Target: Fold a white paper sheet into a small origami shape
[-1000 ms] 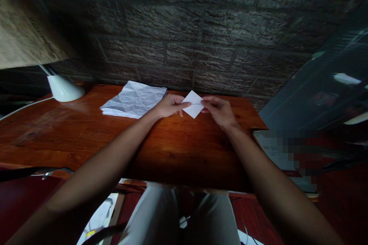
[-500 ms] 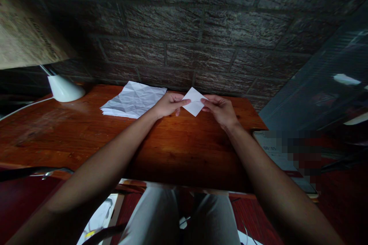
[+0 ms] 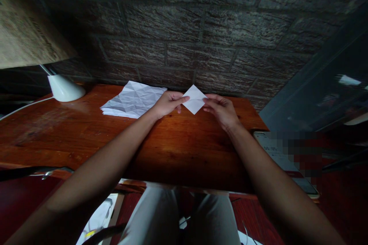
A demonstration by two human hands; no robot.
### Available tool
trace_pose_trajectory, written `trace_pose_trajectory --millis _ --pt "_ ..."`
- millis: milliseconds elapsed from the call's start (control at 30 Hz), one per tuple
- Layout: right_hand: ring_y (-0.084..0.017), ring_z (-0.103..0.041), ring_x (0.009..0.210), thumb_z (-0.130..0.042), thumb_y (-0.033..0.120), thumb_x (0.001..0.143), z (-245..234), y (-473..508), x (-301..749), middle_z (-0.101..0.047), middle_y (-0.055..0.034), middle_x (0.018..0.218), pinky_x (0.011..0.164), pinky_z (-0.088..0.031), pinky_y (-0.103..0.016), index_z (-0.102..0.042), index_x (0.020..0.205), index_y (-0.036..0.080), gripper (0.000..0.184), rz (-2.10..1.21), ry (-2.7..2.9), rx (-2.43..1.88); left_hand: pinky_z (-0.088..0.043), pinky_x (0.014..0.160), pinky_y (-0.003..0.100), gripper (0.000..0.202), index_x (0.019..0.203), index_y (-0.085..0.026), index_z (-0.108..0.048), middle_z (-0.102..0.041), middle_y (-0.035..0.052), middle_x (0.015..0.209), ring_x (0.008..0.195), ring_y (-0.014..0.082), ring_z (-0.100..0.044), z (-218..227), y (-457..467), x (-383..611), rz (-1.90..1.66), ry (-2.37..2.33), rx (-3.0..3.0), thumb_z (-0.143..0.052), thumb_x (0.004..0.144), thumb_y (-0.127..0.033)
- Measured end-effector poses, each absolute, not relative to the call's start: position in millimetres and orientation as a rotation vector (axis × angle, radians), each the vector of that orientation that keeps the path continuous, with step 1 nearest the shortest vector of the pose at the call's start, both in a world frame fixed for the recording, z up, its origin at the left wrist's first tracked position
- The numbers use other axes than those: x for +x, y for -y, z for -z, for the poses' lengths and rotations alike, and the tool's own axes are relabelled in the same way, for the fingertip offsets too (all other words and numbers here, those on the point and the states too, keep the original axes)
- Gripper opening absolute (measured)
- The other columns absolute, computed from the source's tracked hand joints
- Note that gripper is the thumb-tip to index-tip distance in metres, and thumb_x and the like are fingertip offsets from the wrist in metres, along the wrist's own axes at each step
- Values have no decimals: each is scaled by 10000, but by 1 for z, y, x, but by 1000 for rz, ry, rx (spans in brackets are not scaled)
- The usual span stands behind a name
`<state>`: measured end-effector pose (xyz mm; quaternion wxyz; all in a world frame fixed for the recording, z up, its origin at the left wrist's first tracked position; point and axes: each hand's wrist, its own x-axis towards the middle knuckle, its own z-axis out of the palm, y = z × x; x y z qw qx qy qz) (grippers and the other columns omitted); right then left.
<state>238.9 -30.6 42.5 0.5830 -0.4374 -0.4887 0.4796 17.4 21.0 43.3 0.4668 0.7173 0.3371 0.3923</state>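
A small white folded paper square (image 3: 194, 99) is held up like a diamond above the far side of the wooden table (image 3: 115, 138). My left hand (image 3: 167, 103) pinches its left corner between thumb and fingers. My right hand (image 3: 220, 109) pinches its right corner, fingers closed on the edge. Both forearms reach out over the table from the near edge.
A creased white sheet (image 3: 133, 99) lies flat at the back left of the table, beside my left hand. A white lamp base (image 3: 64, 88) stands at the far left under a tan shade (image 3: 25, 38). A brick wall (image 3: 201, 26) rises right behind. A phone (image 3: 283, 157) lies at the right.
Both hands have lifted the folded paper slightly up and away toward the wall. The grip on its two corners is unchanged.
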Motion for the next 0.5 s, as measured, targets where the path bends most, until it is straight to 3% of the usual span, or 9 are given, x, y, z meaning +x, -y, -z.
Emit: trace_pose_trajectory --millis 267,500 --pt "-176 -737 877 -925 417 663 -41 29 240 -808 -28 977 816 -637 -337 -765 906 250 336 -1098 1128 -1047 -334 484 223 311 865 -186 -781 -675 13 597 522 95 -564 -40 -22 20 -1012 -809 1687 -757 863 -496" --pt "-173 -749 898 -912 381 706 -40 28 242 -806 -26 946 817 -630 -316 -766 918 253 287 -1130 1103 -1058 -359 497 230 348 916 -183 -791 -734 27 673 552 104 -615 -37 -25 20 -1095 -797 1686 -779 837 -522"
